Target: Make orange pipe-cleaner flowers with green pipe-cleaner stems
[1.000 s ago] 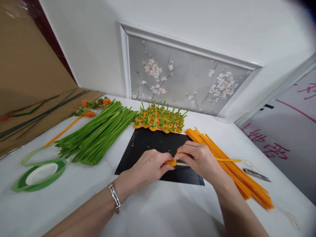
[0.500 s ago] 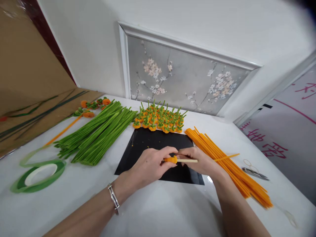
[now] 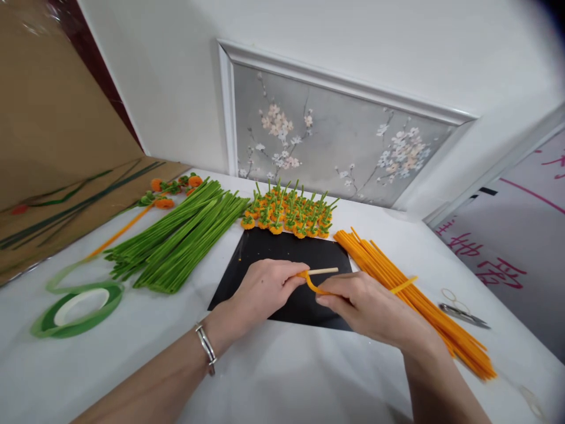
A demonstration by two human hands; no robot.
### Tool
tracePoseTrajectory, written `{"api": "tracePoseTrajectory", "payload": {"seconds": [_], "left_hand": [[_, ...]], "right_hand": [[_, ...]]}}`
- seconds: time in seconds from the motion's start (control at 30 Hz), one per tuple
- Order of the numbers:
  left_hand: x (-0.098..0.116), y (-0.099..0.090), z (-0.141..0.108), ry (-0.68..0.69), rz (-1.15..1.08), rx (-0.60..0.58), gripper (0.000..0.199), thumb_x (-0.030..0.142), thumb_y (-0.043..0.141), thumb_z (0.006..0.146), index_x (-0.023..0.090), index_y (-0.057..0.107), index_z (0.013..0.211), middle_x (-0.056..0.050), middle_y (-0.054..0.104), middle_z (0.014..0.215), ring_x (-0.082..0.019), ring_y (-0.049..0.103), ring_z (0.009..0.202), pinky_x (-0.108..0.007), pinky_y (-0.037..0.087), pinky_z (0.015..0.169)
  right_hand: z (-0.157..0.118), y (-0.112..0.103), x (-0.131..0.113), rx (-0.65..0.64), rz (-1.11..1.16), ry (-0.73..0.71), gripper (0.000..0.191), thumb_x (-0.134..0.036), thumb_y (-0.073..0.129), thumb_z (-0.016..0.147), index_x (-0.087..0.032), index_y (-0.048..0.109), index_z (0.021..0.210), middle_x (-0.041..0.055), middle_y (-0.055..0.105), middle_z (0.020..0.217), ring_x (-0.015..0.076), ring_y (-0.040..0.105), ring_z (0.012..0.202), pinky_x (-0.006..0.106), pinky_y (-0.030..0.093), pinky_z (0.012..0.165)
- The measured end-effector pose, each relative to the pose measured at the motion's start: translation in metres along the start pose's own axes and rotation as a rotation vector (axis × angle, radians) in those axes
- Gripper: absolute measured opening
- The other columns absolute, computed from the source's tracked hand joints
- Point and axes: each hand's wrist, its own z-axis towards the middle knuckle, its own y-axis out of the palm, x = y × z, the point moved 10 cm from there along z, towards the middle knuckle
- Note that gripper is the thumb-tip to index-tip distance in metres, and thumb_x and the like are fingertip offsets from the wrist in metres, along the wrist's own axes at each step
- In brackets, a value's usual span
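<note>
Above the black mat, my left hand pinches a thin pale wooden stick whose bare end points right. An orange pipe cleaner is wound on the stick beside my left fingertips. Its loose length runs into the closed fingers of my right hand, and its tail sticks out past that hand. How much of the winding lies under my left fingers is hidden.
Beyond the mat stand several small orange-and-green pieces. Green pipe cleaners lie left, near a roll of green tape. Orange pipe cleaners and small snips lie right. A patterned wall panel rises behind.
My right hand has moved from close by the stick to lower right, drawing the orange pipe cleaner out in a curve. My left hand still holds the stick. The view has shifted slightly.
</note>
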Motion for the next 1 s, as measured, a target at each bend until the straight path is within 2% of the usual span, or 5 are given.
{"api": "tracePoseTrajectory", "payload": {"seconds": [0.17,0.37,0.57,0.77,1.0], "left_hand": [[0.009,0.001,0.0,0.062,0.027,-0.012,0.018,0.024,0.059,0.088,0.025,0.071,0.102,0.002,0.075,0.092,-0.016,0.069,0.076,-0.024,0.047,0.067],[0.023,0.006,0.001,0.148,0.075,-0.072,0.016,0.034,0.063,0.086,0.023,0.071,0.094,0.003,0.073,0.079,-0.013,0.063,0.067,-0.023,0.043,0.063],[0.027,0.008,0.0,0.161,0.088,-0.082,0.019,0.03,0.063,0.086,0.019,0.067,0.071,0.004,0.059,0.057,-0.011,0.053,0.057,-0.02,0.037,0.056],[0.028,0.002,-0.003,0.149,0.051,-0.01,0.013,0.03,0.066,0.083,0.023,0.07,0.094,0.005,0.062,0.062,-0.01,0.053,0.055,-0.021,0.035,0.051],[0.027,-0.004,-0.004,0.171,0.011,0.086,0.024,0.032,0.062,0.086,0.026,0.068,0.108,0.003,0.072,0.073,-0.012,0.061,0.059,-0.021,0.042,0.054]], "right_hand": [[0.001,-0.024,0.002,0.237,0.073,-0.046,0.017,-0.023,0.05,0.093,-0.021,0.065,0.085,0.0006,0.064,0.079,0.0124,0.058,0.07,0.024,0.042,0.065],[0.003,-0.038,0.013,0.367,0.19,-0.031,0.01,-0.022,0.061,0.086,-0.022,0.069,0.08,0.0003,0.066,0.079,0.0121,0.058,0.068,0.023,0.045,0.064],[0.009,-0.025,0.034,0.279,0.292,0.092,0.013,-0.03,0.064,0.084,-0.022,0.071,0.076,-0.0015,0.065,0.074,0.0108,0.057,0.064,0.022,0.044,0.06],[0.014,0.001,0.054,0.076,0.391,0.151,0.029,-0.043,0.057,0.086,-0.02,0.067,0.071,-0.0026,0.055,0.061,0.01,0.045,0.055,0.022,0.033,0.049],[0.014,0.019,0.039,-0.1,0.407,0.073,0.031,-0.033,0.05,0.089,-0.015,0.064,0.068,-0.0015,0.057,0.06,0.0088,0.047,0.055,0.02,0.034,0.05]]}}
